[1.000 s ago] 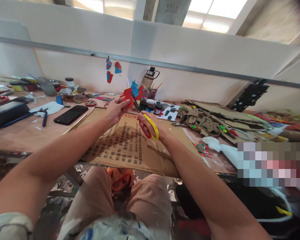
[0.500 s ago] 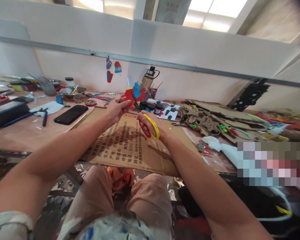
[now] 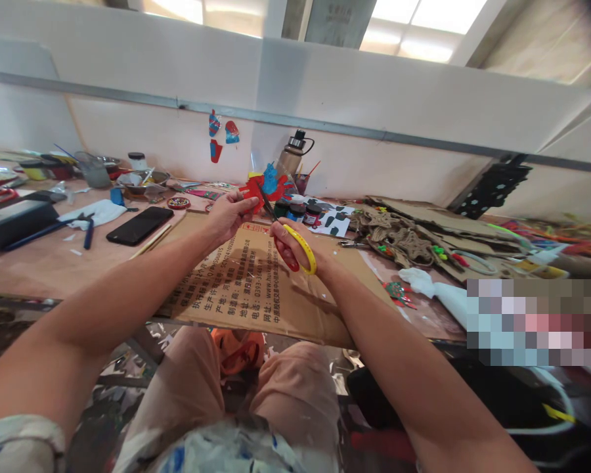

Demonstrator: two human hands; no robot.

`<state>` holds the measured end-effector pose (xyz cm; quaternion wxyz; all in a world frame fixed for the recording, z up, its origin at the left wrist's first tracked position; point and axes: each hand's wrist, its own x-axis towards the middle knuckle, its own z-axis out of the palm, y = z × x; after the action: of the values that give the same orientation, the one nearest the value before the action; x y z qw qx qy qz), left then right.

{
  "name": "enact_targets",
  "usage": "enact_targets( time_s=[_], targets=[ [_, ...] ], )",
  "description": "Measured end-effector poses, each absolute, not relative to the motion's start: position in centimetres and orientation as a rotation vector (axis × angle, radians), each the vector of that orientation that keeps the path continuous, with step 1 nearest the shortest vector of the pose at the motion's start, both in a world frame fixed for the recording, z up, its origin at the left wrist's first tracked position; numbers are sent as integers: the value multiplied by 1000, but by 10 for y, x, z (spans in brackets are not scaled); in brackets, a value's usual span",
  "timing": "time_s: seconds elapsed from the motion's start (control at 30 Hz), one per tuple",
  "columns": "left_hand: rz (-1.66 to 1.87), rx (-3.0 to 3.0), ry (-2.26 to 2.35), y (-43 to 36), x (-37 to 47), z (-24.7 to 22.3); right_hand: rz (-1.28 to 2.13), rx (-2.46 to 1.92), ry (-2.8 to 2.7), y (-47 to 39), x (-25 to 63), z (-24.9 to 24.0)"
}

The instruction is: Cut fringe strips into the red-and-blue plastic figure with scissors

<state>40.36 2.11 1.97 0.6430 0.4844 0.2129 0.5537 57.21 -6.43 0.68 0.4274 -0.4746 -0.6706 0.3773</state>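
Pinched in the fingers of my left hand (image 3: 234, 213) is a red and blue painted plastic cutout (image 3: 274, 180) with a clear film edge, raised above the cardboard. My right hand (image 3: 288, 243) grips a pair of scissors (image 3: 267, 203) with red and yellow handles. Their dark blades meet the cutout near its middle; whether they are fully closed I cannot make out. Below both hands lies a printed cardboard sheet (image 3: 295, 299) on the table.
Behind the hands stand paint jars (image 3: 295, 211) and a metal bottle (image 3: 291, 154). A phone (image 3: 140, 225) and pliers (image 3: 86, 226) lie to the left. Braided brown star shapes (image 3: 398, 233) and a white paper roll (image 3: 456, 305) are at the right. Painted pieces (image 3: 216, 151) hang on the wall.
The cutout and the scissors have shifted very slightly. Both hands stay in nearly the same place and keep their holds.
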Motion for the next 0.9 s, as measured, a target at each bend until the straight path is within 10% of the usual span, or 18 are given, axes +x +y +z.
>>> enact_targets(
  time_s=[0.9],
  targets=[
    [1252, 1118, 457, 31, 400, 14, 862, -1193, -1729, -61, 574, 6]
  ],
)
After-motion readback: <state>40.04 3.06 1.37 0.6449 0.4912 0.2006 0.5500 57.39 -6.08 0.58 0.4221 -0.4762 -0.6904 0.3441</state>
